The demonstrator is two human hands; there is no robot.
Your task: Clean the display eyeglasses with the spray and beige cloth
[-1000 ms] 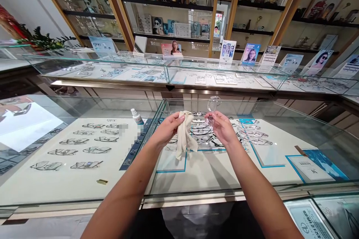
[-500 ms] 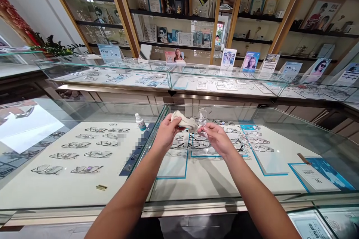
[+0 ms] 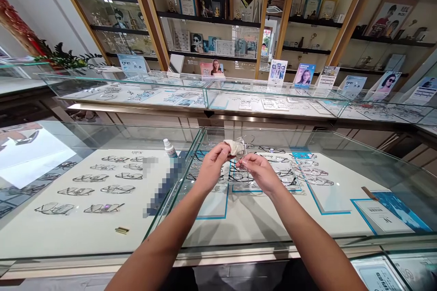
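A: What does the left hand [image 3: 215, 163] have?

B: A beige cloth [image 3: 235, 148], bunched up small. Thumb and fingers pinch it together, with the thumb on the near side.

A: And the right hand [image 3: 260, 168]?

B: Thumb and fingertips pinch a thin-framed pair of eyeglasses [image 3: 244, 146]. Which part of the frame they grip is too small for me to tell.

A: Where exactly are those eyeglasses?

B: Up between the two hands, above the glass-topped display counter [image 3: 235, 249], at the three o'clock side of the cloth and against it. Whether a lens sits inside the folds, I can't tell.

A: What lies around, taking the hands as the middle of the dial?

B: A white spray bottle [image 3: 169, 149] stands upright at nine o'clock, well apart from the hands. Further out that way are rows of display frames [image 3: 80, 191], and at eight o'clock lies a small gold clip [image 3: 122, 230].

A: The other side?

B: More spectacles [image 3: 312, 171] in a column towards three o'clock, then a blue-edged card [image 3: 378, 216] between three and four.

A: Straight ahead?

B: A second glass showcase [image 3: 235, 110] at twelve o'clock, with a pink advert card [image 3: 211, 70] just short of twelve.
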